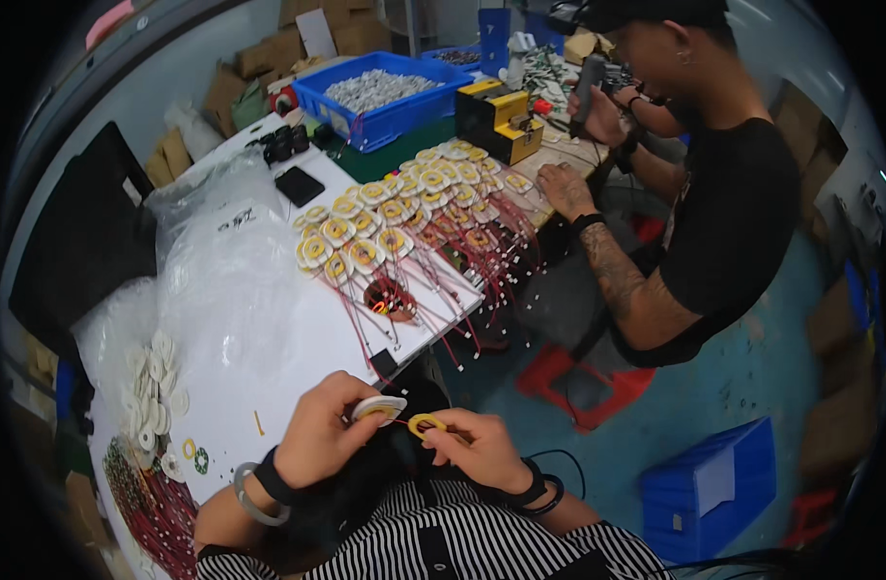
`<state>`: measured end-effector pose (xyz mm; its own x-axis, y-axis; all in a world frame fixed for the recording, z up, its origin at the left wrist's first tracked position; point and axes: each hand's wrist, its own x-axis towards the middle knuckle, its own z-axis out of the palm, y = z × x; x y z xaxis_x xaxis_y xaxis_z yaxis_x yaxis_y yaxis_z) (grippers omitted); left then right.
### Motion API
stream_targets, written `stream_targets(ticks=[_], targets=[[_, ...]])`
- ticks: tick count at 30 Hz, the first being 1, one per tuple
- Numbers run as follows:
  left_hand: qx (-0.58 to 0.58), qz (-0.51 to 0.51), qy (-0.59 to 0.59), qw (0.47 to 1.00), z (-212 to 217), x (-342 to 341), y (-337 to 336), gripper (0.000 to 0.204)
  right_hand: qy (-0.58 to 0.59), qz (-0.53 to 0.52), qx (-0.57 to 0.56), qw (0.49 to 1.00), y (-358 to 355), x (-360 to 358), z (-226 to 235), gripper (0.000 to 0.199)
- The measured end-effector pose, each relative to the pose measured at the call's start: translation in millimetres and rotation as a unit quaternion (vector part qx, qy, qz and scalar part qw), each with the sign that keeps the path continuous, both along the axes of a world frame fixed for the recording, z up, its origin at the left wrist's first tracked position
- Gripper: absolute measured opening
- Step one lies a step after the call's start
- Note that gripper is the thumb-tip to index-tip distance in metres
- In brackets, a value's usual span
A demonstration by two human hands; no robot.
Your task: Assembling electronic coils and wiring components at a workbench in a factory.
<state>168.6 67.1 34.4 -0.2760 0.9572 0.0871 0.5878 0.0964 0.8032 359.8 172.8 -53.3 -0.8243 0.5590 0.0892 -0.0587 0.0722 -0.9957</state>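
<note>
My left hand (329, 430) pinches a white disc (380, 407) that has some yellow on its underside. Just to its right, my right hand (477, 449) grips a yellow ring (426, 423) between thumb and fingers. A thin reddish wire seems to run across the small gap between disc and ring. Both hands are raised in front of my striped shirt, near the table's front edge. Beyond them lies a large group of white discs with yellow rings (366, 255), their red wires (443, 280) trailing over the table's edge.
On the white table (259, 377) lie plastic bags (220, 271), loose white discs (151, 391), red wires (153, 507) and a black phone (299, 186). Behind stand a blue bin (365, 121) and a yellow-black box (501, 121). A co-worker (723, 193) sits at right, near a blue crate (709, 488).
</note>
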Motion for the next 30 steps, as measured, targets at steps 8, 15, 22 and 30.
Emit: stream_targets(ticks=[8,15,22,30], targets=[[-0.148,-0.103,-0.201,0.963,81,-58,91,0.024,0.282,0.085,-0.243,0.924,53,56,-41,0.023],[-0.183,-0.184,-0.136,0.956,78,-68,241,0.031,0.284,-0.057,-0.211,0.933,92,51,-53,0.02],[-0.159,-0.148,-0.143,0.966,18,-73,392,0.037,0.258,-0.318,-0.18,0.894,121,44,-60,0.02],[-0.159,-0.111,-0.182,0.964,-58,-99,489,0.028,0.089,-0.296,-0.22,0.925,100,40,-90,0.02]])
